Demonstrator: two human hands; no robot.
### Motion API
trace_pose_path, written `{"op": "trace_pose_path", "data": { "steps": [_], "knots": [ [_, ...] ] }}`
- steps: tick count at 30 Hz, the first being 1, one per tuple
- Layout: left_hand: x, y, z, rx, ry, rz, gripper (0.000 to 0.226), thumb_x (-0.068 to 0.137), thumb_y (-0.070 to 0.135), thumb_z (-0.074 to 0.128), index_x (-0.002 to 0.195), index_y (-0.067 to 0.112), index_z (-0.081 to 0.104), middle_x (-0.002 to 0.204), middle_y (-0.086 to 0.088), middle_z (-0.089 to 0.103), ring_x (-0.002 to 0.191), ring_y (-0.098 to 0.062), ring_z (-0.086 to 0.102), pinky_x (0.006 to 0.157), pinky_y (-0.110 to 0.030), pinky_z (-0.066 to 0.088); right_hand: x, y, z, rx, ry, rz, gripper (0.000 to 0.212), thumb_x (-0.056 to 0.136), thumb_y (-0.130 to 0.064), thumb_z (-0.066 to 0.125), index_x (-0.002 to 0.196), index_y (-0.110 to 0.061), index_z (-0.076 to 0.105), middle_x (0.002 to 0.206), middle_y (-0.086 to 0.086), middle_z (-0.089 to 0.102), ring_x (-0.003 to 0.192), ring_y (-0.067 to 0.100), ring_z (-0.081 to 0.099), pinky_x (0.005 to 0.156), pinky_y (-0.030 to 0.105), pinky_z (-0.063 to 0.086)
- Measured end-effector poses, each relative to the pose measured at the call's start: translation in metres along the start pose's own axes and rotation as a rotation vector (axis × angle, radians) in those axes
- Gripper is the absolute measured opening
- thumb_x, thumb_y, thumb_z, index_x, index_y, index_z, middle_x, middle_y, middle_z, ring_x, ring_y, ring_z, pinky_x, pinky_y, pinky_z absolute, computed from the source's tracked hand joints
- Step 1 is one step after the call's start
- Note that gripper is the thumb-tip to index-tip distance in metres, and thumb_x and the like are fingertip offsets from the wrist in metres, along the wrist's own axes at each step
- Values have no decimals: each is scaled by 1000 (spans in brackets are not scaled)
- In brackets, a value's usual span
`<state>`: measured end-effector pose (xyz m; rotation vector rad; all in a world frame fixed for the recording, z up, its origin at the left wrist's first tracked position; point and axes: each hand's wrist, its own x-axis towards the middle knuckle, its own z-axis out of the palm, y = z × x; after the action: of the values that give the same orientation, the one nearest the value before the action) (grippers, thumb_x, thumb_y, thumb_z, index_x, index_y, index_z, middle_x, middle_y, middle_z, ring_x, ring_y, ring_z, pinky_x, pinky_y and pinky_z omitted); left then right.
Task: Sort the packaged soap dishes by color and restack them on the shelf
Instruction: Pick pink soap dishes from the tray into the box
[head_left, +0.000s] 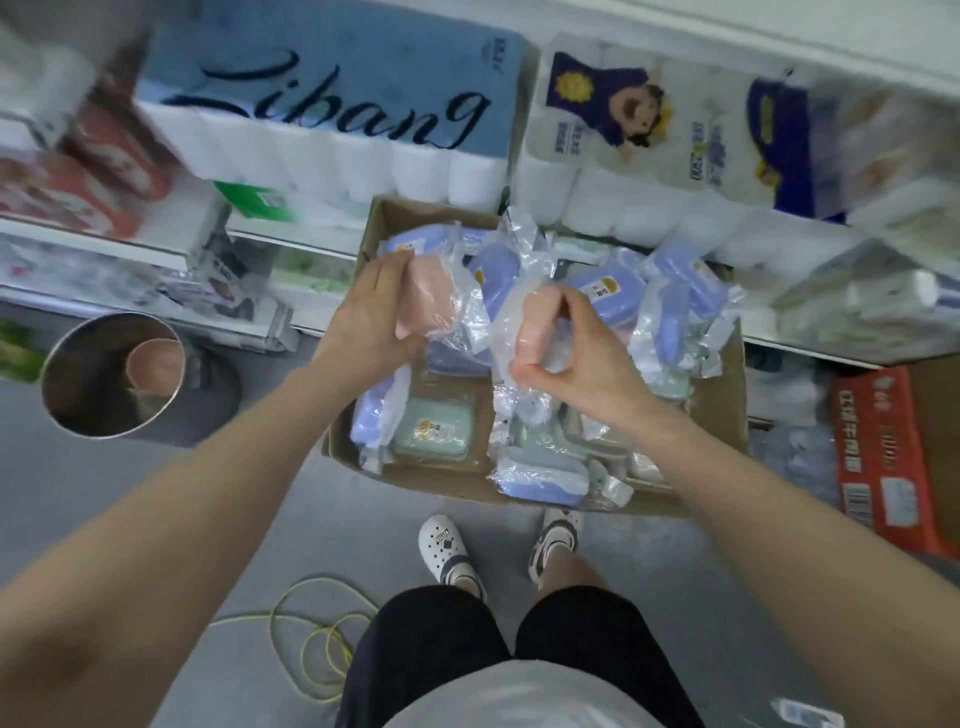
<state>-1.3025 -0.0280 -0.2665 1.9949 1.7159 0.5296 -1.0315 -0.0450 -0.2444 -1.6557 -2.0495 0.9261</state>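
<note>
A cardboard box (724, 395) sits on the floor below the shelves, filled with soap dishes in clear plastic wrap. Most are purple (540, 480), and a green one (434, 434) lies at the front left. My left hand (371, 317) grips a pink packaged soap dish (431, 301) above the box's left half. Over the middle of the box, my right hand (576, 353) pinches a second pink packaged dish (532, 330) by its wrap. The two pink packs hang side by side, a little apart.
Large toilet paper packs (332, 98) fill the shelf above the box. A shiny metal bin (111, 376) stands at the left. A red carton (878, 457) lies at the right. A yellow cord (306, 639) coils on the grey floor near my feet.
</note>
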Motion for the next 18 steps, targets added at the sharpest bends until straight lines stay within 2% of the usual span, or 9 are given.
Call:
{"op": "trace_pose_path", "data": {
  "steps": [3,5,8,12,15,18],
  "knots": [
    [1,23,-7,-8,31,45,89,68,24,81,142,11,34,139,-11,44,125,-29,44,105,-41,39,-13,-4,-23,74,143,20,84,71,-47,81,138,-27,35,133,-8,49,116,7,51,97,30,46],
    [4,41,-9,25,33,96,88,71,31,81,142,11,34,140,-11,44,127,-30,43,106,-44,38,-25,-2,-43,34,216,13,82,72,-48,80,138,-30,35,131,-6,46,112,6,49,94,29,46],
    [9,77,-8,86,14,163,89,72,37,78,145,11,34,142,-12,42,129,-31,41,108,-45,36,-45,10,-77,-88,260,26,86,74,-50,77,143,-29,30,130,2,42,110,13,46,89,33,43],
    [13,133,7,148,-11,250,91,76,43,74,148,10,29,141,-16,40,127,-36,42,101,-48,40,-79,43,-122,-213,376,101,95,74,-47,74,150,-23,22,133,9,41,114,30,52,92,42,48],
    [21,181,26,218,-31,337,92,78,48,71,150,11,27,139,-17,41,122,-37,45,97,-48,43,-112,76,-158,-233,462,188,99,78,-41,75,154,-14,17,141,14,37,122,34,47,94,39,43],
    [32,237,51,290,-41,443,94,77,56,64,151,11,26,138,-17,42,119,-38,48,96,-47,43,-148,113,-196,-220,545,255,96,77,-41,75,151,-10,23,139,16,41,121,35,48,94,43,45]
  ]
}}
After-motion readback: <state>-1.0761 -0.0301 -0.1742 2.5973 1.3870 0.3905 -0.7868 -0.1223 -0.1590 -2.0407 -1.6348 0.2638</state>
